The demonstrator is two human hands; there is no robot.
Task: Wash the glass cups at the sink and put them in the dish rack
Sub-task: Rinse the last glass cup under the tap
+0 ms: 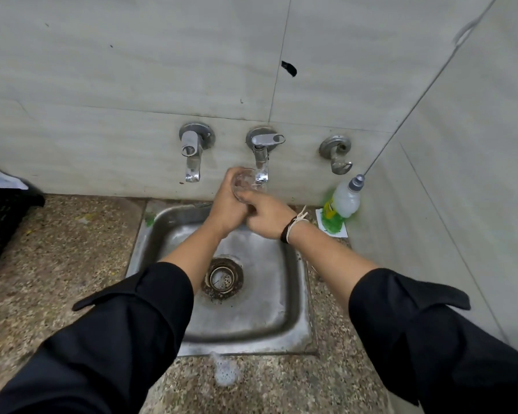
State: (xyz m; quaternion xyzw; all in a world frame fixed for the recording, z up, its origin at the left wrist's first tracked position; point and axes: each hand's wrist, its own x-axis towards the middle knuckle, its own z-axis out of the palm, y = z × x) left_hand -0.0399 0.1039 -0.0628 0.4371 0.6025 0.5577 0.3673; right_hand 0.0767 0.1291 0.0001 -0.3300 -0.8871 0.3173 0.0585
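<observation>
Glass cup [243, 183] held up over the far edge of the sink [293, 321], mouth right at the spout of the middle tap [261, 162]. Left hand [226, 204] wraps the cup from the left and below, fingers curled round its wall. Right hand [263, 215] comes in from the right, fingers bent against the cup's near-right side; looks like rubbing or steadying, and whether it truly grips it I cannot tell. Cup seems tilted, long axis roughly toward the tap, but glass is clear and blurred, so not certain. Water flow hard to see.

Judgement: rinse step in hand. Black crate [3, 222], likely the dish rack, sits far left on the desk [72, 249], well apart from the cup. Left hand is the nearer one for that carry. Soap bottle [343, 201] stands right of the sink.
</observation>
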